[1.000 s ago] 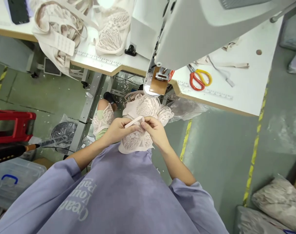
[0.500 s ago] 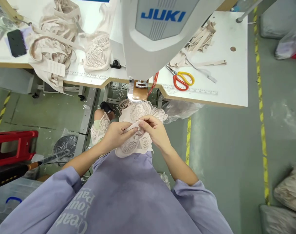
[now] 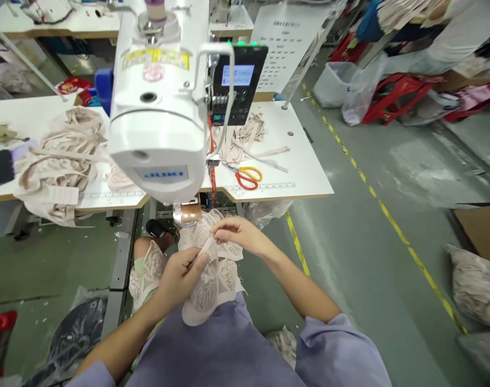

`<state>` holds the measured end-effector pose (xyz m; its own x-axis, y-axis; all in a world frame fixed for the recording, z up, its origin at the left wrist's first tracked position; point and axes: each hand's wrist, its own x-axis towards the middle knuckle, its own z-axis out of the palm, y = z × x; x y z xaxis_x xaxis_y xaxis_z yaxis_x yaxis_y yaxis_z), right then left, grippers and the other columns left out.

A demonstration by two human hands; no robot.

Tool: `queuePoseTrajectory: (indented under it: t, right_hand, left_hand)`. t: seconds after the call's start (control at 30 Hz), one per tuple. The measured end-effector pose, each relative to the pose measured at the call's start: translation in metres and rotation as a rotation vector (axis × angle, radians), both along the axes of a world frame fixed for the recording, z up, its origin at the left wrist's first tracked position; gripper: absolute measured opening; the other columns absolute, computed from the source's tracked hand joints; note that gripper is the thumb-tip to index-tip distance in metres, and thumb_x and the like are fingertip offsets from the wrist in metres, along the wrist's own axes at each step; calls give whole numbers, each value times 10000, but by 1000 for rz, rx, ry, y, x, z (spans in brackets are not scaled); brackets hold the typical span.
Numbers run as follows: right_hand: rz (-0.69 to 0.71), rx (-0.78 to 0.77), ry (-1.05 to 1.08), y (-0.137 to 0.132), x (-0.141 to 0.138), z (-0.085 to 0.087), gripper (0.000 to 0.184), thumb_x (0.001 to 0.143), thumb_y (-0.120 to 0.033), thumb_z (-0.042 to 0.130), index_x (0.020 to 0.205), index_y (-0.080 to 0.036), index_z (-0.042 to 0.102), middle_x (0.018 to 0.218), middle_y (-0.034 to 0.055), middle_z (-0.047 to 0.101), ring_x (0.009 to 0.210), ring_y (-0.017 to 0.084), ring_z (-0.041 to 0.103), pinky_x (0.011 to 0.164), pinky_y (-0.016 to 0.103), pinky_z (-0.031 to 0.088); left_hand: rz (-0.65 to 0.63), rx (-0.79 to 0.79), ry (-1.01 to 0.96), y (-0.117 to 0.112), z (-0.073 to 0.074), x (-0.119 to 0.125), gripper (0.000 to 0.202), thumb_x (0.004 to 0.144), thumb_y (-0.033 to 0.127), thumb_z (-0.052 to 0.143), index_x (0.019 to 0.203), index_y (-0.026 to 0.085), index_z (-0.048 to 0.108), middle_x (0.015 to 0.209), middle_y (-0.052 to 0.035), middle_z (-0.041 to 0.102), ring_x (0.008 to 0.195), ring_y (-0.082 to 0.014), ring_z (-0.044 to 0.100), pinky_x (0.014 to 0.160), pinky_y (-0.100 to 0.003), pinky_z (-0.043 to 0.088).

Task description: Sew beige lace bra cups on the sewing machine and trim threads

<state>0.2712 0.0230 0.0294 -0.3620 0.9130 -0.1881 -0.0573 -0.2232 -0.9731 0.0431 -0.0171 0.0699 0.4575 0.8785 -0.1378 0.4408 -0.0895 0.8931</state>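
Observation:
A pale pink lace garment piece (image 3: pixel 213 279) lies on my lap, just below the nose of a white sewing machine (image 3: pixel 160 118). My left hand (image 3: pixel 180 277) is closed on a narrow beige strap (image 3: pixel 207 251) at the lace's edge. My right hand (image 3: pixel 235 234) pinches the same lace and strap a little higher, close to the machine's needle end (image 3: pixel 188 212). Both hands nearly touch each other.
The white work table (image 3: pixel 305 172) carries orange-and-yellow scissors (image 3: pixel 247 177), loose beige straps (image 3: pixel 245 140) and a heap of beige garments (image 3: pixel 63 156) at left. The machine's control panel (image 3: pixel 237 86) is lit. Yellow floor lines (image 3: pixel 382 209), bagged fabric (image 3: pixel 474 290) and red stools (image 3: pixel 394 91) stand at right.
The head has tilted up, showing the machine's top and the room behind. My right hand has moved up and away from my left, drawing the strap out.

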Motion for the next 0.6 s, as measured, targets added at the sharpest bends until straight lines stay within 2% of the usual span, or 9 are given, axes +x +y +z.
queuePoseTrajectory:
  t: [0.03, 0.13, 0.17, 0.23, 0.33, 0.43, 0.53, 0.6]
  right_hand:
    - [-76, 52, -101, 16, 14, -2, 345, 831, -500, 717, 967, -184, 733, 833, 26, 727, 736, 145, 659, 724, 295, 533]
    - [-433, 218, -519, 74, 54, -9, 313, 908, -471, 597, 981, -186, 702, 903, 35, 729, 781, 153, 637, 767, 300, 493]
    - [-505, 246, -656, 95, 65, -11, 287, 927, -434, 560, 980, -186, 694, 925, 39, 731, 803, 159, 632, 778, 298, 480]
    - [-543, 257, -828, 140, 78, -14, 235, 928, -377, 549, 952, -187, 687, 956, 47, 735, 858, 175, 633, 798, 296, 459]
    - [-596, 237, -901, 203, 89, -14, 199, 916, -366, 573, 946, -194, 669, 1036, 67, 727, 975, 208, 628, 857, 307, 445]
    - [-757, 158, -952, 251, 105, -11, 259, 942, -377, 529, 1077, -177, 623, 1229, 139, 657, 1115, 257, 595, 933, 353, 434]
    - [-850, 37, -939, 277, 127, -14, 281, 901, -362, 592, 1060, -131, 607, 1261, 219, 620, 1165, 311, 581, 953, 396, 433]
    - [-859, -17, -884, 282, 138, -21, 196, 848, -310, 650, 933, -137, 613, 1151, 207, 665, 1130, 315, 597, 944, 395, 435]
  left_hand:
    - [2, 23, 5, 1, 4, 3, 391, 998, 406, 444, 686, 181, 517, 619, 23, 483, 588, -123, 461, 562, -236, 347]
    - [-19, 67, -11, 3, 18, 11, 381, 1007, 389, 443, 698, 188, 539, 627, 10, 518, 594, -132, 488, 569, -244, 365]
    - [-34, 70, -26, 4, 22, 14, 385, 1008, 392, 442, 698, 191, 552, 627, 4, 533, 590, -135, 497, 566, -247, 374]
    - [-74, 73, -59, 5, 31, 23, 401, 1006, 407, 443, 691, 200, 580, 610, -5, 549, 568, -140, 507, 549, -255, 388]
    - [-130, 80, -158, 7, 40, 34, 397, 1003, 427, 441, 734, 221, 648, 597, -20, 584, 540, -155, 544, 531, -271, 435]
    - [-139, 124, -313, 11, 39, 37, 391, 988, 483, 447, 828, 248, 715, 622, -39, 644, 555, -186, 600, 561, -299, 509]
    - [16, 65, -254, 21, 27, 35, 415, 980, 518, 465, 827, 241, 734, 656, -43, 673, 604, -203, 632, 589, -303, 528]
    - [139, -7, -162, 28, 17, 32, 413, 983, 505, 480, 810, 223, 728, 692, -42, 687, 649, -207, 650, 601, -290, 528]
